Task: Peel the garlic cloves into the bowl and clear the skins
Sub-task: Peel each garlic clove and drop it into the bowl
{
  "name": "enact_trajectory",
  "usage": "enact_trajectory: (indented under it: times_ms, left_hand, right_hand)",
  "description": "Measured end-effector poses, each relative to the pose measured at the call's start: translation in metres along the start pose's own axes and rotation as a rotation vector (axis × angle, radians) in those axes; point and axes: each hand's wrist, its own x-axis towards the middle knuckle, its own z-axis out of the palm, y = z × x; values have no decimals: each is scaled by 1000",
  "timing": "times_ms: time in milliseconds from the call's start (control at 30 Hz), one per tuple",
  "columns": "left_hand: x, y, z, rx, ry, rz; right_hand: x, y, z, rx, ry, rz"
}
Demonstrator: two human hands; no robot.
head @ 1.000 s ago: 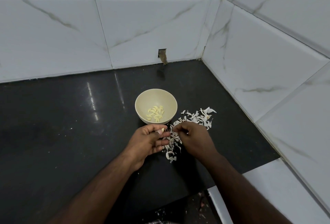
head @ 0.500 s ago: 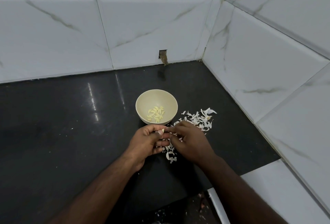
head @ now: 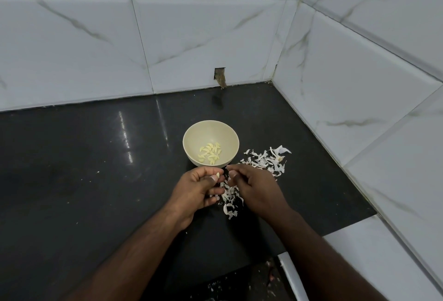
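- Head view: left hand (head: 199,189) pinches one garlic clove (head: 218,175) between thumb and fingertips; only the pale tip of the clove shows.
- Right hand (head: 254,186) sits just beside the left, thumb and forefinger drawn together close to the clove. Whether they hold a bit of skin is too small to tell.
- Bowl (head: 189,154) stands on the desk (head: 84,168) just beyond both hands; peeled cloves (head: 211,153) lie in its bottom.
- Skins (head: 265,160) lie scattered beyond and to the outer side of the right hand; more skins lie between and below the two hands.
- A few specks on the floor near the person's side, under the forearms.
- Judgement, step: peeling in progress; clearing of skins not yet begun.
- Judgement, handling: clove is small, light and firm, likely slick once bare, so hold it by the sides and strip from the tip. Skins are papery, very light and brittle; they will likely scatter or cling to fingers, so sweeping them together with the edge of a hand should work better than picking them up singly.
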Motion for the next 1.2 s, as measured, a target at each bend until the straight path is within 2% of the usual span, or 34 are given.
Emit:
enact_trajectory:
  times_ms: [200, 433, 600, 733, 967, 1200]
  left_hand:
    - [-1, -1, 1, -31, -20, 40]
    - [0, -2, 0, -83, 21, 22]
    - [1, -2, -3, -132, 45, -3]
    - [0, -1, -2, -95, 46, 1]
    - [0, -3, -1, -84, 86, 23]
    - [1, -5, -2, -3, 83, 48]
  right_hand:
    - [0, -3, 5, 23, -36, -89]
    - [1, 2, 5, 329, -34, 109]
    - [1, 3, 5, 464, 84, 178]
    - [3, 7, 1, 331, 112, 170]
    - [0, 0, 3, 324, 1, 85]
    - [2, -4, 5, 504, 60, 131]
